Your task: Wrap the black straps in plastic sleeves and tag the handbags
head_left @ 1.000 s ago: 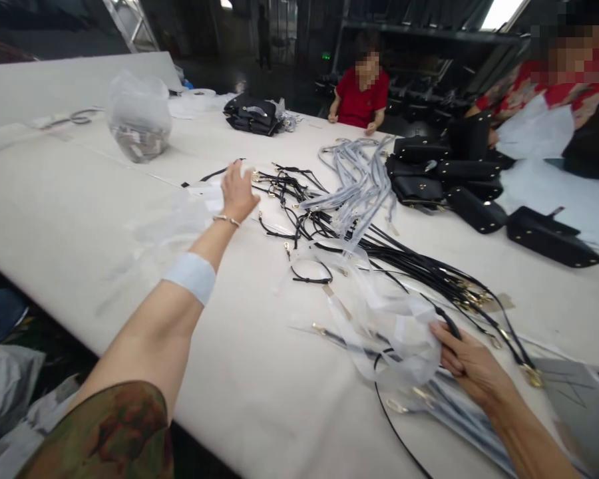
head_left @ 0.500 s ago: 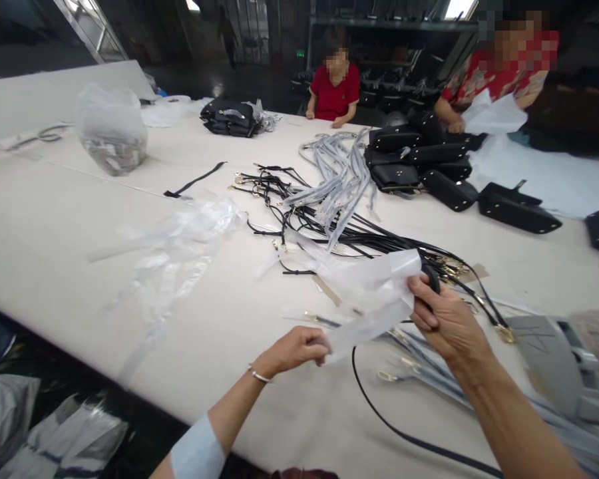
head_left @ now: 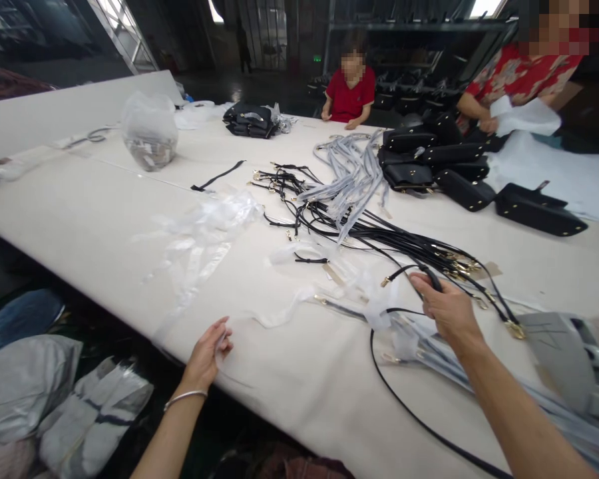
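Observation:
My right hand (head_left: 446, 307) is closed around a black strap (head_left: 404, 271) whose gold clasp (head_left: 385, 282) hangs out to the left. At the table's near edge, my left hand (head_left: 210, 352) has its fingers curled on a thin strip of clear plastic film (head_left: 223, 364). A crumpled translucent wrapper (head_left: 379, 309) lies below the strap, left of my right hand. Several black straps with gold clasps (head_left: 394, 236) lie in a bundle beyond that hand. Plastic-wrapped straps (head_left: 439, 362) run underneath my right forearm.
Loose clear film (head_left: 204, 246) spreads over the table's left-centre. Wrapped straps (head_left: 347, 173) are heaped at the middle, beside black bags (head_left: 414, 174). A filled plastic bag (head_left: 150, 136) stands farther back. A grey device (head_left: 554, 359) sits at right. Two people are across the table.
My left hand has moved left and down, away from my right. The white wrapper that stretched between my hands has come away from the right hand, where the black strap with its clasp now shows.

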A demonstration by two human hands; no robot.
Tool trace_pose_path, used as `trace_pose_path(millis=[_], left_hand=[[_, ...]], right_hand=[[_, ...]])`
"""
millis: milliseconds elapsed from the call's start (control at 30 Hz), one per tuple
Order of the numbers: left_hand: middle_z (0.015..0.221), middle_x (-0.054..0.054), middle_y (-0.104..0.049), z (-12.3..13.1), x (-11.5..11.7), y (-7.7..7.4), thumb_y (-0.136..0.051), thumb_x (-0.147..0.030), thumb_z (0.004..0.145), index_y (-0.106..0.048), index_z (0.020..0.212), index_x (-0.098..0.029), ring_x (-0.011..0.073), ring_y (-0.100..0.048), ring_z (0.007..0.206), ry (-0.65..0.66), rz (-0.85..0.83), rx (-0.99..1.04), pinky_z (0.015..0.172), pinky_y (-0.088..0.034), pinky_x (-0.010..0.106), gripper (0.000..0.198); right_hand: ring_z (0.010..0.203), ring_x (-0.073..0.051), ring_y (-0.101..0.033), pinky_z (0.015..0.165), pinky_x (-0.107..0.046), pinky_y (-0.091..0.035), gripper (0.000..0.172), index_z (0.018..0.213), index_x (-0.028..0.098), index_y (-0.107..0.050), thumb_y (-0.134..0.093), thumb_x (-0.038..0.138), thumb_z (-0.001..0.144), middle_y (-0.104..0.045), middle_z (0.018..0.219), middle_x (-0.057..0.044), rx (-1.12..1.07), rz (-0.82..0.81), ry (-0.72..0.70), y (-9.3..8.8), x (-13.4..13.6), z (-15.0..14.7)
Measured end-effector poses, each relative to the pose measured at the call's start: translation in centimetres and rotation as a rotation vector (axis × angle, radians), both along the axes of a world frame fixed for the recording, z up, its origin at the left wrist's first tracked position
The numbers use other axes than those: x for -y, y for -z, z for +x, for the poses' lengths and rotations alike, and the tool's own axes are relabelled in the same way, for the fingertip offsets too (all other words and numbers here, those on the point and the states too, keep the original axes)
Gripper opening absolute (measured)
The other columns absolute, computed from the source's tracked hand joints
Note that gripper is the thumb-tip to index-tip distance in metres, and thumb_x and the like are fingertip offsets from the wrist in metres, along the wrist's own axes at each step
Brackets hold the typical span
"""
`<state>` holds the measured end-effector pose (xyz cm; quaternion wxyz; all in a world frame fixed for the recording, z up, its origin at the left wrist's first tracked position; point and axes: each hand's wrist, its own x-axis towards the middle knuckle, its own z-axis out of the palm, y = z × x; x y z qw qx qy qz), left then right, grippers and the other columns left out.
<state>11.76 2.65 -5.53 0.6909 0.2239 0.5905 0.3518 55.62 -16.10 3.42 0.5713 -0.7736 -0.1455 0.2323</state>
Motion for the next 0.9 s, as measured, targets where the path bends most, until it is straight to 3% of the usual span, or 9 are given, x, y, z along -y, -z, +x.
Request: trace_pose_path(millis=[167,367,433,533,600,667,733,833,900], left_hand=[[0.077,0.006,-0.070,8.5,6.1,-2.5,-0.050,0.003,0.087,-0.061,0.090,-0.010,0.0114,-0.068,0.064,-0.204,-0.321,0.446,0.068,-0.059,0.026,0.017],[0.083,0.005,-0.073,17.5,14.9,-8.2,-0.056,-0.002,0.090,-0.065,0.090,-0.012,0.0136,-0.072,0.073,0.123,-0.463,0.834,0.080,-0.058,0.033,0.013],[0.083,0.004,-0.074,19.1,16.8,-10.8,-0.058,-0.003,0.088,-0.066,0.087,-0.014,0.0127,-0.072,0.075,0.192,-0.415,0.911,0.083,-0.057,0.033,0.013],[0.087,0.003,-0.074,20.8,19.3,-14.7,-0.060,-0.004,0.086,-0.066,0.083,-0.015,0.0127,-0.072,0.081,0.224,-0.261,0.987,0.090,-0.055,0.033,0.013],[0.096,0.004,-0.075,21.7,21.5,-16.9,-0.062,-0.005,0.085,-0.066,0.087,-0.014,0.0145,-0.072,0.090,0.253,-0.120,1.005,0.094,-0.053,0.034,0.011],[0.105,0.007,-0.074,22.6,24.7,-18.7,-0.065,-0.006,0.083,-0.066,0.095,-0.013,0.0172,-0.071,0.099,0.295,0.012,0.997,0.098,-0.052,0.034,0.014],[0.110,0.010,-0.073,23.3,28.5,-19.9,-0.069,-0.009,0.081,-0.065,0.101,-0.013,0.0198,-0.070,0.102,0.351,0.087,0.979,0.099,-0.051,0.035,0.021],[0.113,0.012,-0.072,23.7,33.9,-20.6,-0.073,-0.015,0.080,-0.064,0.106,-0.014,0.0224,-0.070,0.104,0.435,0.104,0.955,0.098,-0.050,0.037,0.028],[0.114,0.012,-0.072,23.5,35.8,-20.5,-0.073,-0.018,0.079,-0.062,0.113,-0.016,0.0231,-0.070,0.103,0.448,0.117,0.943,0.097,-0.050,0.038,0.035]], right_hand=[[0.036,0.003,-0.022,0.031,-0.014,-0.019,0.038,0.087,0.018,-0.070,-0.087,0.042,0.064,-0.074,0.088,-0.009,-0.414,0.191,-0.046,-2.1,4.0,-4.2],[0.035,0.001,-0.025,0.032,-0.012,-0.029,0.037,0.115,0.029,-0.069,-0.066,0.053,0.088,-0.075,0.094,-0.007,-0.429,0.508,-0.019,-6.5,9.6,-6.9],[0.039,-0.002,-0.036,0.039,-0.016,-0.041,0.040,0.114,0.028,-0.071,-0.058,0.057,0.091,-0.075,0.092,-0.007,-0.372,0.579,-0.038,-8.0,12.2,-6.8],[0.061,-0.011,-0.059,0.058,-0.025,-0.054,0.028,0.099,0.026,-0.076,-0.076,0.046,0.080,-0.073,0.109,-0.008,-0.265,0.534,-0.102,-9.0,16.2,-7.1],[0.057,-0.009,-0.057,0.053,-0.025,-0.050,0.027,0.097,0.026,-0.076,-0.083,0.038,0.073,-0.069,0.120,-0.009,-0.247,0.495,-0.159,-8.8,18.6,-8.1],[0.043,-0.003,-0.042,0.041,-0.021,-0.036,0.042,0.110,0.028,-0.072,-0.084,0.038,0.071,-0.072,0.104,-0.008,-0.292,0.478,-0.224,-8.2,20.6,-9.6],[0.038,-0.003,-0.031,0.037,-0.020,-0.023,0.056,0.116,0.023,-0.067,-0.086,0.042,0.067,-0.064,0.065,0.000,-0.346,0.382,-0.287,-7.5,22.3,-10.9],[0.037,-0.005,-0.029,0.038,-0.019,-0.017,0.045,0.086,0.016,-0.067,-0.087,0.049,0.063,-0.040,0.043,0.008,-0.329,0.156,-0.319,-6.5,25.3,-12.0],[0.038,-0.006,-0.031,0.039,-0.020,-0.018,0.044,0.074,0.016,-0.063,-0.083,0.054,0.064,-0.045,0.046,0.005,-0.289,0.076,-0.294,-5.7,28.1,-11.8]])
